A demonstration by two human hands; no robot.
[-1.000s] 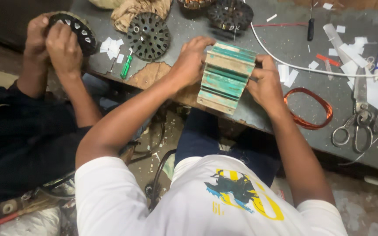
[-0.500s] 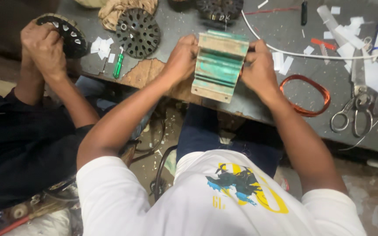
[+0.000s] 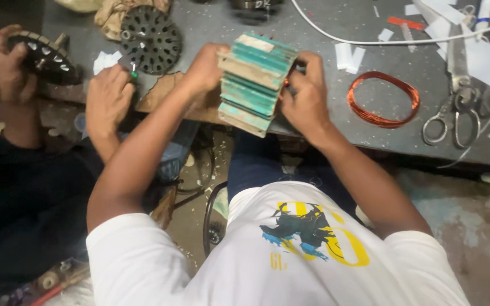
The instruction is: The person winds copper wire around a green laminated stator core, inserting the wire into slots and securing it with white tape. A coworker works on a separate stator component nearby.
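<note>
The left hand (image 3: pixel 205 71) and the right hand (image 3: pixel 307 96) clamp a stepped wooden block (image 3: pixel 254 82) between them, one hand on each side. The left grip is pressed together against the block's left edge; the right grip closes on the right edge, fingers curled over it. The block sits at the near edge of the surface (image 3: pixel 324 56), tilted toward the wearer.

The block is built of stacked flat slats, painted teal and worn to bare pale wood along the ridges. A trace of copper colour shows at its right side under the right fingers; whether wire is wound on the block cannot be told. Judged from this, the work on the block is under way, not finished.

Just right of the block lies a finished loop of thin copper wire (image 3: pixel 382 97), round and glossy orange. Further right lie steel scissors (image 3: pixel 455 116). A white cable (image 3: pixel 370 39) crosses the grey, matt surface, which is scattered with white paper strips (image 3: pixel 350 55).

To the left, a round black slotted metal disc (image 3: pixel 151 38) rests on the surface. A second person's hands work there: one hand (image 3: pixel 108 99) near a green-handled tool (image 3: pixel 133 71), the other (image 3: pixel 7 62) holding another dark slotted disc (image 3: pixel 43 56).
</note>
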